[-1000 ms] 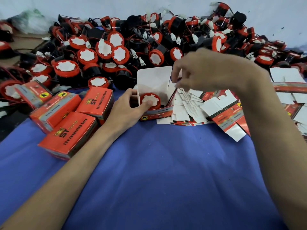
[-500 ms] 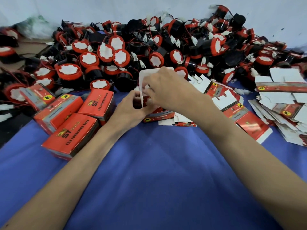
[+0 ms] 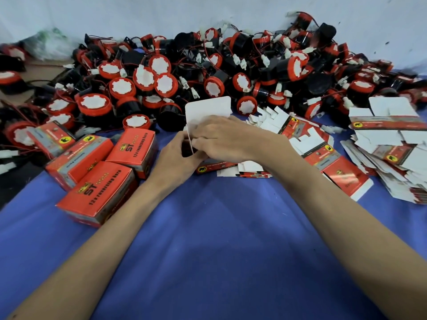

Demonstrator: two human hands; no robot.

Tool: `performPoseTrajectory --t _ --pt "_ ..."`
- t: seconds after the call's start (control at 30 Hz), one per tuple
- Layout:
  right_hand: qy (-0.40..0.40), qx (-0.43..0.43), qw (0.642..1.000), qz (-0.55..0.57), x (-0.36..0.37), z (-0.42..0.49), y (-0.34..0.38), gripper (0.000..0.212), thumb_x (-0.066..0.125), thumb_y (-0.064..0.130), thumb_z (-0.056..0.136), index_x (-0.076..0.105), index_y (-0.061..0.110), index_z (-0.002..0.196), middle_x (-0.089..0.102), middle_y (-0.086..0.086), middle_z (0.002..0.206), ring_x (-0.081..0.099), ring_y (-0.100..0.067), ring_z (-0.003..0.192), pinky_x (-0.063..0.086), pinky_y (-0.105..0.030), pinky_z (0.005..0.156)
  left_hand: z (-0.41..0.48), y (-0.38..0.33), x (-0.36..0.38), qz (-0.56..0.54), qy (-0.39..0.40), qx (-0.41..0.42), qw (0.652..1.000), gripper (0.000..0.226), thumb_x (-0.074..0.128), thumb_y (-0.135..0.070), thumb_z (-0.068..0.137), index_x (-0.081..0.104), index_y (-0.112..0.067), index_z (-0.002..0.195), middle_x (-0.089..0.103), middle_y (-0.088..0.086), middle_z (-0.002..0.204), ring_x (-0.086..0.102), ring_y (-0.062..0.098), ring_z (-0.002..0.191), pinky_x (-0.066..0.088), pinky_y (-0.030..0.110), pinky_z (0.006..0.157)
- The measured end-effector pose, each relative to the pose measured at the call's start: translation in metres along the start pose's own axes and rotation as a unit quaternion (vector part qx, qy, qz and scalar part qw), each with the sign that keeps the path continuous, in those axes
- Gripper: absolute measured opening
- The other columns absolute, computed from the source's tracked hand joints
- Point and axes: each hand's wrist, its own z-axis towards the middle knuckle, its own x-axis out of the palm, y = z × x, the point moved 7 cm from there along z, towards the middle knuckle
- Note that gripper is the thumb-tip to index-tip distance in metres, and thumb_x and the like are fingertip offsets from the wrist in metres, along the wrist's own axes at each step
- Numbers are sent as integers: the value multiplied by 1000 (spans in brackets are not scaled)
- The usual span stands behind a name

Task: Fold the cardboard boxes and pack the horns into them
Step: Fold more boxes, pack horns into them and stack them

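Observation:
A red cardboard box (image 3: 213,166) stands on the blue cloth at the middle, its white lid flap (image 3: 208,107) raised. My left hand (image 3: 178,158) holds the box's left side, fingers curled at a side flap. My right hand (image 3: 228,137) lies over the open top and pinches a white flap there. The horn inside is hidden by my hands. A big heap of red and black horns (image 3: 208,72) with white wire plugs fills the back.
Several closed red boxes (image 3: 97,192) lie at the left. Flat unfolded cartons are stacked to the right of my hands (image 3: 323,148) and at the far right (image 3: 392,153). A white wall rises behind the heap. The near blue cloth (image 3: 219,239) holds only my forearms.
My right hand came down from above the flat cartons onto the box's open top. The horn seen in the box a second ago is now covered. My left hand stayed on the box.

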Motion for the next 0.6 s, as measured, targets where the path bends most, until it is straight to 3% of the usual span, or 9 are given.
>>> performPoseTrajectory --t 0.17,0.27,0.37,0.43,0.5,0.6 --pt "21 -1 999 36 0 3 -2 39 36 24 99 39 32 62 52 3 93 49 -23 106 38 -48 99 0 0 1 4 3 9 1000 26 66 -22 88 56 -19 112 62 -13 99 55 -10 86 40 1 70" --pt "14 15 998 61 1 6 -8 43 44 27 98 45 34 56 56 7 84 53 -21 101 43 -48 94 0 -2 1 -34 28 20 999 25 68 -12 85 57 -17 106 63 -10 96 57 -11 81 42 4 70" --pt "4 18 998 61 3 6 -10 33 48 28 96 58 29 65 64 1 94 54 -21 103 47 -48 89 -2 -3 2 -151 70 5 986 26 66 -9 80 57 -19 101 66 -9 93 62 2 89 48 11 78" --pt "-20 14 998 57 1 5 -10 20 53 31 94 70 25 85 62 2 98 54 -22 104 49 -47 85 -1 -1 0 -240 60 -14 969 25 54 -3 83 58 -19 101 69 -12 90 65 1 87 50 13 74" --pt "-40 -3 997 59 -1 2 -9 19 58 34 92 72 21 95 58 3 95 55 -23 101 49 -45 84 -1 -1 -1 -262 45 -20 964 27 45 0 90 58 -20 103 68 -12 93 66 -3 86 50 12 72" --pt "-18 -22 996 81 -1 -3 -9 23 58 33 90 65 18 74 65 -2 89 56 -22 89 47 -41 82 -2 -3 1 -264 48 -13 963 18 45 -11 97 57 -17 108 66 -7 102 66 -3 89 49 11 73"
